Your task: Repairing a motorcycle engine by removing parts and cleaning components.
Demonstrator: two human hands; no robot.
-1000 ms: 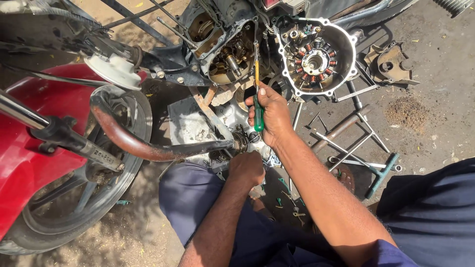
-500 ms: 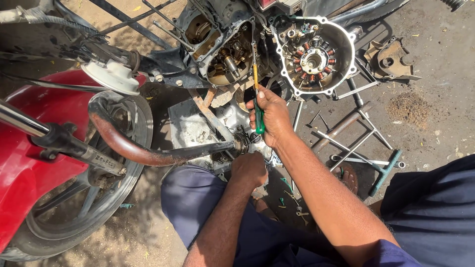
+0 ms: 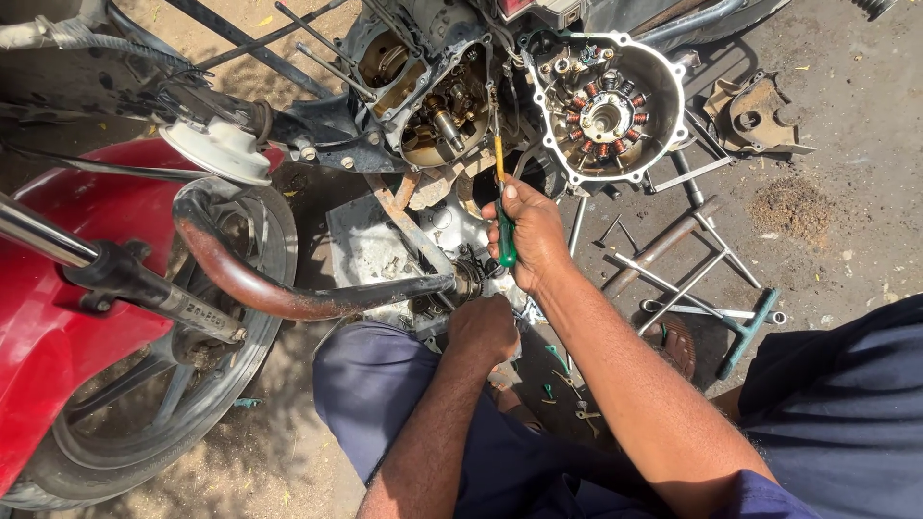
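In the head view, our right hand sits just above the middle of the frame, closed around the green handle of a screwdriver. The tool's long axis runs almost straight up the frame: handle low in the fist, yellow neck and thin shaft rising toward the open engine case at upper centre. The tip lies above the hand, at the case edge, and we cannot tell whether it touches metal.

Our left hand is lower, just below centre, curled tightly around something at the end of the rusty exhaust pipe; what it grips is hidden by the fingers. The right hand is the nearer one to the engine case.

To the right of the shaft hangs the round stator cover, close beside it, so room is tight there. Loose long tools lie on the ground at right; the wheel fills the lower left.
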